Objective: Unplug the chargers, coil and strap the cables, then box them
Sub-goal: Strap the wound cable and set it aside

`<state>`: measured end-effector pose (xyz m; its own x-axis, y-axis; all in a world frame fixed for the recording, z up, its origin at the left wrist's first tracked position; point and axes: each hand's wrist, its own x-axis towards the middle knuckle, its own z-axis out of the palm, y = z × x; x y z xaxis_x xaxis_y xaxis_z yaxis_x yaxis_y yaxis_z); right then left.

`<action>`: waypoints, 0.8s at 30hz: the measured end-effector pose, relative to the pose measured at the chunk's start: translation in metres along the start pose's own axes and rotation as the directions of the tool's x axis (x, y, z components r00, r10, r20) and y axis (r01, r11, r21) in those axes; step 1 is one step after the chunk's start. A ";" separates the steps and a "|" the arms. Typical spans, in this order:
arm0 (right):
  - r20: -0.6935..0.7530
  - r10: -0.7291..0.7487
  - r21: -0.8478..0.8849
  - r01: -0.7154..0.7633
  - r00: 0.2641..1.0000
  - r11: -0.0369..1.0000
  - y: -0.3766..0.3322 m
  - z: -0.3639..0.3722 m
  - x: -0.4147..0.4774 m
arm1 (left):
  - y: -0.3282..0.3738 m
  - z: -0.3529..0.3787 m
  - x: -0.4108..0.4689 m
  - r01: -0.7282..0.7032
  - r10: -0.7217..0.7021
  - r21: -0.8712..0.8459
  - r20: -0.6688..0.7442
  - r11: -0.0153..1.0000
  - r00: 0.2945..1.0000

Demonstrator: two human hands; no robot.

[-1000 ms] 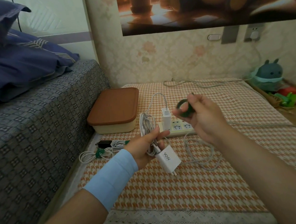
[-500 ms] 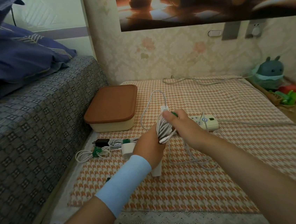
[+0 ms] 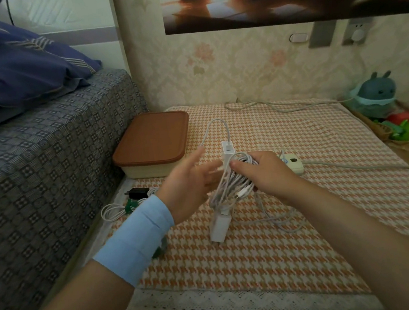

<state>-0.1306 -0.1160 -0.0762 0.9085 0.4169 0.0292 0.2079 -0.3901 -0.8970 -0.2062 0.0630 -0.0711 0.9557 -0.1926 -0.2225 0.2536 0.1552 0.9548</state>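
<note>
since the earlier frame the left hand [image 3: 191,179] has let go of the coiled white cable [image 3: 229,185] and now hovers just left of it, fingers straight and spread, holding nothing. the right hand [image 3: 266,173] has taken over, its fingers curled round the top of the bundle, above the near middle of the orange checked mat [image 3: 260,262]. a white charger [image 3: 219,225] dangles from the bundle's lower end, its foot touching or just over the mat; i cannot tell which. the green strap is no longer in view.

the loops look light, soft and springy, and would likely splay once loosened. the soundest hold seems to be across the waist of all the strands, minding the brick's weight.

farther left lies a cable already strapped in green [image 3: 128,205]. beyond the hands a second white charger [image 3: 227,148] stands plugged into the power strip [image 3: 291,162]. farthest, the brown-lidded box [image 3: 151,137] sits closed beside the bed [image 3: 47,158].
</note>
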 end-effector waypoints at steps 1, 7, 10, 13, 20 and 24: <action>-0.002 0.021 0.012 -0.021 1.000 1.000 0.000 0.001 0.000 | 0.002 -0.002 0.001 -0.012 0.011 -0.019 -0.073 1.000 0.997; -0.136 0.127 0.095 -0.114 0.983 0.989 -0.005 0.016 0.000 | -0.024 0.032 0.008 -0.153 0.392 0.832 -0.083 0.533 0.916; -0.145 0.177 0.143 -0.157 0.973 0.977 -0.006 0.020 -0.002 | -0.038 0.033 0.019 -0.106 0.419 0.888 -0.104 0.448 0.902; -0.146 0.210 0.181 -0.182 0.967 0.966 -0.007 0.019 -0.003 | -0.029 0.029 0.020 -0.152 0.395 0.755 -0.151 0.638 0.906; -0.121 0.204 0.098 -0.193 0.972 0.976 -0.015 0.025 -0.003 | -0.024 0.029 0.021 -0.058 0.231 0.761 -0.123 0.646 0.965; -0.030 0.197 0.145 -0.190 0.980 0.971 -0.019 0.023 -0.003 | -0.021 0.027 0.021 -0.013 0.192 0.693 -0.182 0.721 0.964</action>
<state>-0.1458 -0.0914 -0.0689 0.9420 0.3074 -0.1345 -0.0237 -0.3388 -0.9406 -0.1958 0.0298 -0.0901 0.9975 0.0201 -0.0674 0.0672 -0.5569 0.8279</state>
